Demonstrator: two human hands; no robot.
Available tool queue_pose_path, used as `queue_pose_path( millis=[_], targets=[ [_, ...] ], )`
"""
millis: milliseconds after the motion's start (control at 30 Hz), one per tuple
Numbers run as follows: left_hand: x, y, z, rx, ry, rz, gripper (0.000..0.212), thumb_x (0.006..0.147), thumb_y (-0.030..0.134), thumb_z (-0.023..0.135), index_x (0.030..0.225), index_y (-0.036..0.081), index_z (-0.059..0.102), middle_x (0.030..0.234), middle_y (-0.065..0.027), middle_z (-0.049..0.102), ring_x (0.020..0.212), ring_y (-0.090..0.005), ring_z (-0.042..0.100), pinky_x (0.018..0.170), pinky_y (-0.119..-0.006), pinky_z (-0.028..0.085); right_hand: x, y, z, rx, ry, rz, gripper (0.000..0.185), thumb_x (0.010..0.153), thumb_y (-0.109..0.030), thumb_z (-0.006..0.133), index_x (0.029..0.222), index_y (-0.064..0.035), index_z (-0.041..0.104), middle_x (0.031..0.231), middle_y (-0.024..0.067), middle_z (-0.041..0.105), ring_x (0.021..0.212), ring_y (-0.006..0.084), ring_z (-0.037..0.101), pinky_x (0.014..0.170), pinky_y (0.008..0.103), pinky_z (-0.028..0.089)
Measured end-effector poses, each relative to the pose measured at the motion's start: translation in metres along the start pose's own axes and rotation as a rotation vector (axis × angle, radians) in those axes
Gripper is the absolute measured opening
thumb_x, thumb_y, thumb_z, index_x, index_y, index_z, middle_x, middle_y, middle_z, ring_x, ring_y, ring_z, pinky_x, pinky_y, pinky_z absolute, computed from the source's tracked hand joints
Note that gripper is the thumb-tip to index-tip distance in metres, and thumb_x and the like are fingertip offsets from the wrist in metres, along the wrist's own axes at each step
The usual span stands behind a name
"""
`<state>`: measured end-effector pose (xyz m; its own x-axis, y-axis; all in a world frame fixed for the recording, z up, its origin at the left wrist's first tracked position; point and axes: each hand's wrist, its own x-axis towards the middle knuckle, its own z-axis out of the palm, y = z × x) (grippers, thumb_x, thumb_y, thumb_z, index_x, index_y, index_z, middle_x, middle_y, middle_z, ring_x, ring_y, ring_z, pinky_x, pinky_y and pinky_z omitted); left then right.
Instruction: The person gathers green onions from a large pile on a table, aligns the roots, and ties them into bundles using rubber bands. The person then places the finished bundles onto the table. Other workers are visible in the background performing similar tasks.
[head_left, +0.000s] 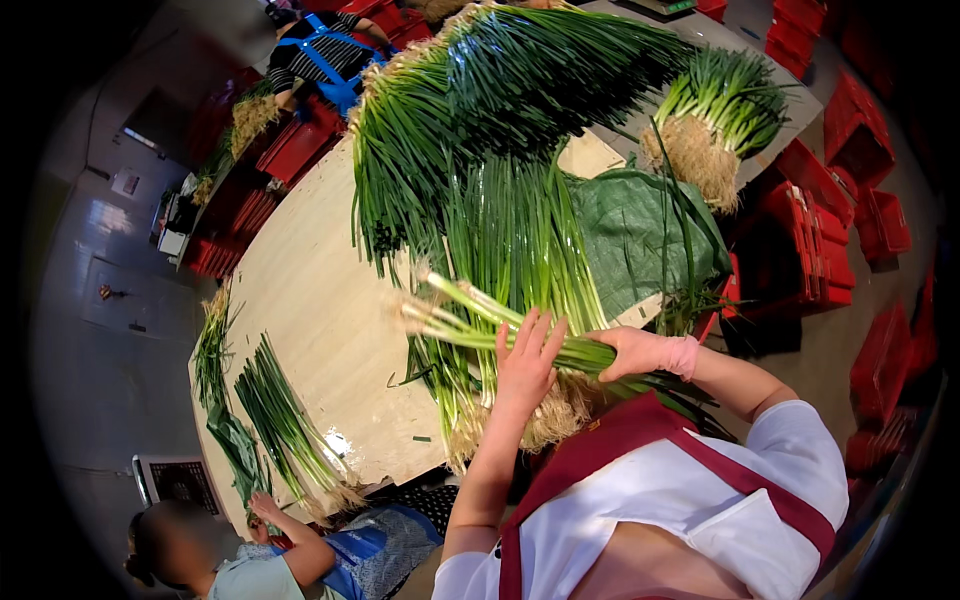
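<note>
My right hand (637, 352), with a pink band at its wrist, grips a bunch of green onions (454, 319) around its green stalks. The bunch lies crosswise before me, its pale, rooted ends pointing left and slightly blurred. Across these stalks rests my left hand (526, 364), fingers extended and apart; its thumb is hidden, so I cannot tell whether it grips. Beneath both hands, more green onions (517, 232) lie with their roots (555, 416) towards my maroon apron (622, 450).
A large heap of green onions (555, 67) covers the far part of the wooden table (315, 300). Right of my hands lies a green woven sheet (637, 232); beyond it stands a bundle (712, 127). Red crates (802, 240) are stacked at right. Two co-workers are at left.
</note>
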<state>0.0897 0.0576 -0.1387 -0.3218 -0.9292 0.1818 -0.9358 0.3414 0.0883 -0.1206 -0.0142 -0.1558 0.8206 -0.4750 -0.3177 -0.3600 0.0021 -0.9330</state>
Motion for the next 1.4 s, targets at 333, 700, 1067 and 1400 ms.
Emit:
queue_pose_path(
  millis=[333,700,1067,1400],
  targets=[
    [-0.081,-0.034,0.022,-0.166,0.224,-0.545,0.054,0.073,0.023,0.067,0.122,0.008,0.048,0.13,-0.0171,0.036,0.122,-0.0327,0.032,0.101,-0.049,0.022,0.097,-0.053,-0.095,0.314,0.224,-0.083,0.067,0.065,-0.001,0.071,0.126,0.0021,0.045,0.101,0.0058,0.06,0.088,0.0129,0.056,0.08,0.0257,0.045],
    [-0.16,-0.042,0.081,-0.325,0.121,-0.896,0.041,0.072,0.02,0.066,0.11,0.009,0.057,0.127,-0.0175,0.041,0.116,-0.037,0.038,0.097,-0.049,0.028,0.383,-0.183,-0.312,-0.48,0.774,-0.254,0.064,0.067,-0.025,0.07,0.12,0.0028,0.049,0.11,0.0217,0.059,0.1,0.0311,0.058,0.084,0.0365,0.047],
    [-0.161,-0.061,0.096,-0.401,0.096,-0.977,0.035,0.073,0.018,0.066,0.106,0.008,0.058,0.12,-0.0153,0.046,0.11,-0.0353,0.044,0.092,-0.044,0.037,0.416,-0.125,-0.295,-1.212,0.682,-0.456,0.036,0.071,-0.019,0.061,0.105,-0.0064,0.061,0.116,0.0109,0.056,0.109,0.0283,0.051,0.093,0.0404,0.04],
    [-0.148,-0.057,0.099,-0.451,-0.022,-0.792,0.043,0.077,0.019,0.063,0.114,0.002,0.051,0.123,-0.0214,0.043,0.111,-0.0387,0.042,0.092,-0.045,0.037,0.227,-0.031,-0.19,-1.024,0.515,-0.631,0.019,0.074,-0.008,0.06,0.092,-0.0048,0.063,0.102,0.0102,0.062,0.096,0.0289,0.057,0.082,0.0378,0.046]
  ],
)
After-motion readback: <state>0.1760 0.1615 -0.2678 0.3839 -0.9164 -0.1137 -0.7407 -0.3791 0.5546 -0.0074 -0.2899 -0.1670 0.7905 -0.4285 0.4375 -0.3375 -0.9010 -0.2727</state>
